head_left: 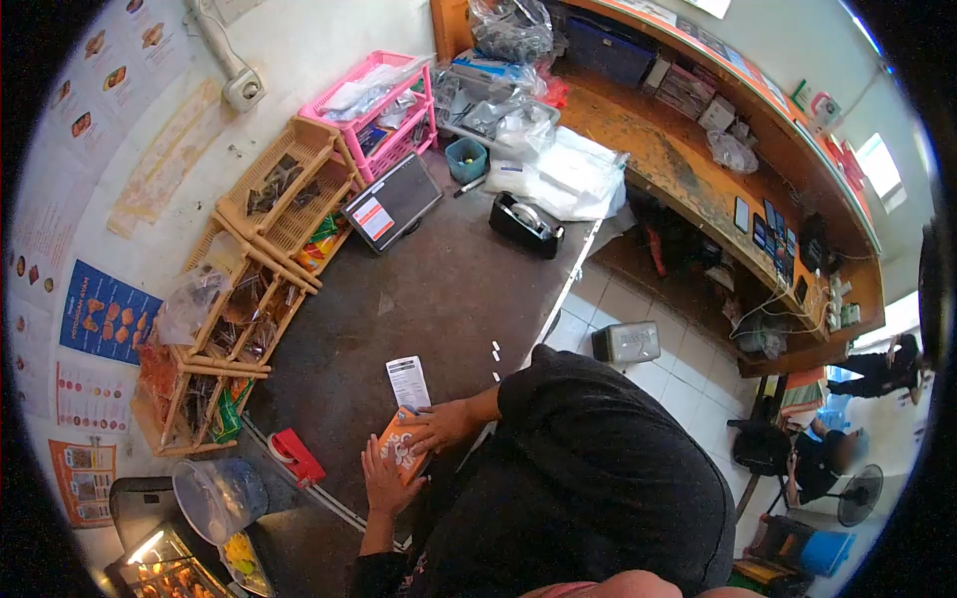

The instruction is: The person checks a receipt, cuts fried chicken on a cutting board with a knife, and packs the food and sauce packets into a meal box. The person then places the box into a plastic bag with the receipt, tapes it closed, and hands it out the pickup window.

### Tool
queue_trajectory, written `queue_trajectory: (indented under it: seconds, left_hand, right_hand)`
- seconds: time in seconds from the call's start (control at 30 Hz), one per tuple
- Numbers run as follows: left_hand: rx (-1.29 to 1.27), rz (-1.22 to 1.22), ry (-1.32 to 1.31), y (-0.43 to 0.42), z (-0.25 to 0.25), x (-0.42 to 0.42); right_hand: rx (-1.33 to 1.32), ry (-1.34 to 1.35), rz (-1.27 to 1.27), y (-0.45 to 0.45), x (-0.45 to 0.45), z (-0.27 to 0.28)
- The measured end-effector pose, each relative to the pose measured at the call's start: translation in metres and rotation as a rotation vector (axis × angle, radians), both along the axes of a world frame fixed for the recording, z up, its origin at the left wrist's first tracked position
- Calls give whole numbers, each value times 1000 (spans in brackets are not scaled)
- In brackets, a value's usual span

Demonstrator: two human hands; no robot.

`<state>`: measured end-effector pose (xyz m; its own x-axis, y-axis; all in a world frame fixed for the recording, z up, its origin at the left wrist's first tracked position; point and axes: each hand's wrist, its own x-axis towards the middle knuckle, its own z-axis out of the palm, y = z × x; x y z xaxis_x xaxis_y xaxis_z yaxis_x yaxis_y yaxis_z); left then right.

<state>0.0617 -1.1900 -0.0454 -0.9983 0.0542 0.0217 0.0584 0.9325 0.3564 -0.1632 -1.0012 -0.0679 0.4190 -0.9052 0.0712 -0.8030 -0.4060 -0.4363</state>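
Note:
An orange box (404, 446) with white lettering lies near the edge of the dark table, between my two hands. My left hand (387, 481) grips its near left side, with the fingers against the edge. Across the upper right part of the box lies my right hand (439, 425), its fingers bent over the top and holding it. A printed white paper slip (408, 382) sits on the table just beyond the box, partly tucked behind it. Left of my hands is a red tape dispenser (297, 457).
Several small white pieces (495, 350) lie right of the slip. A black tape dispenser (526, 225), a tablet (393, 202) and white plastic bags (573, 179) stand farther back. Wicker baskets (267, 261) line the wall. Food glows in a lit case (164, 563). Another person (819, 463) is at far right.

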Motion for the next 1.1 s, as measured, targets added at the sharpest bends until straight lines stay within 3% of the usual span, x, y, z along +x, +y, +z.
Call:
queue_trajectory:
  seconds: [0.17,0.33,0.37,0.43,0.5,0.57,0.7,0.73,0.8,0.87,0.93,0.97,1.03,1.1]
  left_hand:
    - [-34,48,-70,11,19,-12]
    - [-16,51,32,7,-3,-20]
    - [-14,54,44,9,1,-22]
    - [-19,68,33,10,5,-27]
    - [-29,123,-6,14,11,-33]
    - [34,173,-152,18,23,-42]
    - [-49,289,-297,34,30,-70]
    - [-65,331,-267,37,26,-74]
    - [-109,449,-264,45,18,-75]
    - [-105,624,-264,65,23,-80]
    - [-6,908,-252,83,22,-81]
    - [-5,923,-249,90,20,-83]
    - [4,1057,86,108,15,-91]
    - [-2,1026,197,119,32,-124]
  right_hand:
    - [-192,-31,28,-16,-4,-44]
    - [-227,-15,282,-38,-15,-53]
    - [37,-321,255,-44,-13,-61]
    - [-313,-63,297,-45,-10,-81]
    - [-563,90,236,-24,-18,-54]
    - [1,1,150,-11,-36,-9]
    - [25,-73,139,-5,-40,0]
    - [-19,34,98,-6,-41,-4]
    - [26,95,-12,6,-52,8]
    - [-69,-196,-286,39,-85,19]
    - [76,-184,-403,79,-172,100]
    - [-271,-200,-632,118,-206,94]
    - [-130,58,-1108,180,-272,115]
    - [-341,21,-1489,251,-321,64]
